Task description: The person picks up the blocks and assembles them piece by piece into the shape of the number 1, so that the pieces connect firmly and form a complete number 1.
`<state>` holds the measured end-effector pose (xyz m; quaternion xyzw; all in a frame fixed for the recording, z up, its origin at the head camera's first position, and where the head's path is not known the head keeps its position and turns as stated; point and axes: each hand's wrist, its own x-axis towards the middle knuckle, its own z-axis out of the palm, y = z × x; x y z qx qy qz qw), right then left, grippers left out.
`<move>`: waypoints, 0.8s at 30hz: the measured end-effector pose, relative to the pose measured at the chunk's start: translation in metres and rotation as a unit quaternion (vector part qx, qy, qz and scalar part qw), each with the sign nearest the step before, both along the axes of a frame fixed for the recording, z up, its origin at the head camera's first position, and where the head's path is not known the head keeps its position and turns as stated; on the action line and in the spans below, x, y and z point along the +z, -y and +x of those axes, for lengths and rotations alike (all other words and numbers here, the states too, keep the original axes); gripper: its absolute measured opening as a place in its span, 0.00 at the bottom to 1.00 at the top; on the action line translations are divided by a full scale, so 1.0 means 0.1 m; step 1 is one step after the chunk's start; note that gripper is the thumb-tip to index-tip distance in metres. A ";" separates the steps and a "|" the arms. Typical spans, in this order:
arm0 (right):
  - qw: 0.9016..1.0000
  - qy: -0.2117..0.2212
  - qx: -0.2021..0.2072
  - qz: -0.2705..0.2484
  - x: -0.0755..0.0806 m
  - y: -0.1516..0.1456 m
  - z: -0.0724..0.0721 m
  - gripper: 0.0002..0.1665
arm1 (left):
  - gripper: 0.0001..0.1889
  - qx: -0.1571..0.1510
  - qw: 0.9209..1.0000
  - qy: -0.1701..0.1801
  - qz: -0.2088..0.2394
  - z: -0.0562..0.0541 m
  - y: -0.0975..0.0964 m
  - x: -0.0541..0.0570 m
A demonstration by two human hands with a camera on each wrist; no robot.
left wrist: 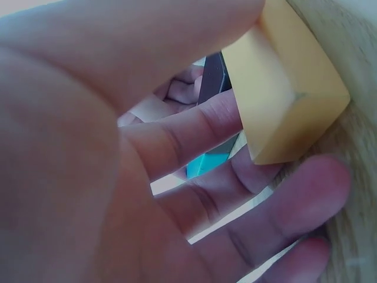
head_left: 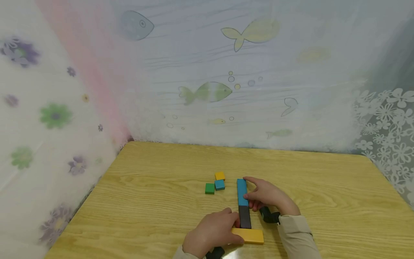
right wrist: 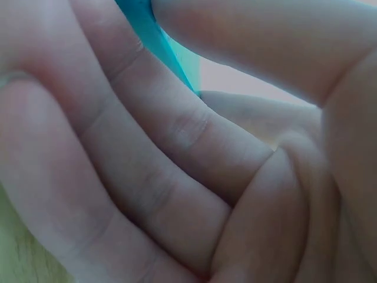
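Note:
A long yellow block (head_left: pixel 252 236) lies crosswise at the near end of a line on the table. My left hand (head_left: pixel 213 230) pinches its left end, the thumb on the near side and the forefinger behind, as the left wrist view of the yellow block (left wrist: pixel 277 88) shows. From it a black block (head_left: pixel 244 217) runs away, end to end with a blue block (head_left: pixel 242 192). My right hand (head_left: pixel 268 196) grips the blue block, forefinger at its far end and thumb at its right side. In the right wrist view, curled fingers hide most of the blue block (right wrist: pixel 144 20).
Left of the line, a small yellow block (head_left: pixel 220 175), a small blue block (head_left: pixel 219 185) and a small green block (head_left: pixel 209 188) sit clustered on the wooden table (head_left: pixel 145 208). A curtain with printed fish (head_left: pixel 213 91) hangs behind the table's far edge.

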<state>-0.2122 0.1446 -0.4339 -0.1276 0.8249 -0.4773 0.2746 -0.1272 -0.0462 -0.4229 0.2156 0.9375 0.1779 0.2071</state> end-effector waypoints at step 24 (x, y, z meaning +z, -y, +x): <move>1.000 -0.027 0.014 0.005 0.00 -0.02 -0.02 0.41 | 0.14 -0.006 1.000 0.015 0.019 0.00 0.10 0.08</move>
